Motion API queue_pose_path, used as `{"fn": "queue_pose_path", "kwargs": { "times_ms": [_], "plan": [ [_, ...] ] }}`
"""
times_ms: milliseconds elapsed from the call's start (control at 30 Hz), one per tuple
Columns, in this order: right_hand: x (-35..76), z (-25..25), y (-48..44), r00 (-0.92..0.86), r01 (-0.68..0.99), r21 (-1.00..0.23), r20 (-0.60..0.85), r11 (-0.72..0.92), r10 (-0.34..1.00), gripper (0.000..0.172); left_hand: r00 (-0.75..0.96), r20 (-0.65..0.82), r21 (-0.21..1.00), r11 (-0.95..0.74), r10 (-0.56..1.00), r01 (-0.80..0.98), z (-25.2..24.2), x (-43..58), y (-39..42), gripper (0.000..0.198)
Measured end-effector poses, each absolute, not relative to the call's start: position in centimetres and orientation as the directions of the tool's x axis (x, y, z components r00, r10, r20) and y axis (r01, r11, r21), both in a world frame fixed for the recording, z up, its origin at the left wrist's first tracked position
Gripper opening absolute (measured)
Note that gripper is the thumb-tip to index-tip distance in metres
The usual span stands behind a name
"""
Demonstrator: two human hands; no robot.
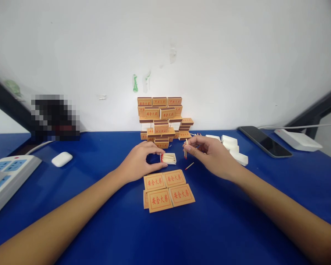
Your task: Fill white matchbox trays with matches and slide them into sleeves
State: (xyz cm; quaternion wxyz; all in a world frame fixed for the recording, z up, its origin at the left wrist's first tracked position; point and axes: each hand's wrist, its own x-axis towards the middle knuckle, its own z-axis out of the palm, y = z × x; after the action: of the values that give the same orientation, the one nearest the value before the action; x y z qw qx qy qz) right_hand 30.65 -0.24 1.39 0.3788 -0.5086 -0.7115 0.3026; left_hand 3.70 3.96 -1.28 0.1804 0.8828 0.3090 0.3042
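My left hand (140, 161) curves around a small white matchbox tray (173, 163), thumb and fingers at its left end. Red-headed matches lie side by side in that tray. To its right, my right hand (209, 154) pinches a few matches (185, 151) between thumb and fingers, heads pointing down. One loose match (189, 166) lies on the blue table below them. Nearer to me, several orange matchbox sleeves (160, 199) lie flat in a group. Behind my hands, a stack of orange matchboxes (160, 114) leans up near the wall.
White matchbox trays (238, 156) lie beyond my right hand. A dark phone (264, 141) and a white flat box (298, 140) are at the right. A white earphone case (62, 159) and a power strip (12, 173) are at the left. The wall (209, 73) rises behind.
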Motion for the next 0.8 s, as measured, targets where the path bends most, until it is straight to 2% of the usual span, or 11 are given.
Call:
{"fn": "queue_pose_path", "kwargs": {
  "times_ms": [433, 633, 800],
  "plan": [
    [27.4, 1.4, -0.3, -0.124, 0.401, -0.865, 0.274, 0.3, 0.954, 0.033, 0.635, 0.424, 0.503, -0.751, 0.645, 0.427, -1.3, 3.7, 4.0, 0.028],
    [26.5, 0.3, 0.1, -0.057, 0.315, -0.925, 0.206, 0.213, 0.977, 0.025, 0.606, 0.439, 0.536, -0.735, 0.664, 0.416, -1.4, 3.7, 3.9, 0.031],
    [26.0, -0.1, 0.1, 0.022, 0.192, -0.975, 0.123, 0.116, 0.992, 0.036, 0.523, 0.499, 0.562, -0.717, 0.691, 0.411, -1.3, 4.0, 3.6, 0.028]
  ]
}}
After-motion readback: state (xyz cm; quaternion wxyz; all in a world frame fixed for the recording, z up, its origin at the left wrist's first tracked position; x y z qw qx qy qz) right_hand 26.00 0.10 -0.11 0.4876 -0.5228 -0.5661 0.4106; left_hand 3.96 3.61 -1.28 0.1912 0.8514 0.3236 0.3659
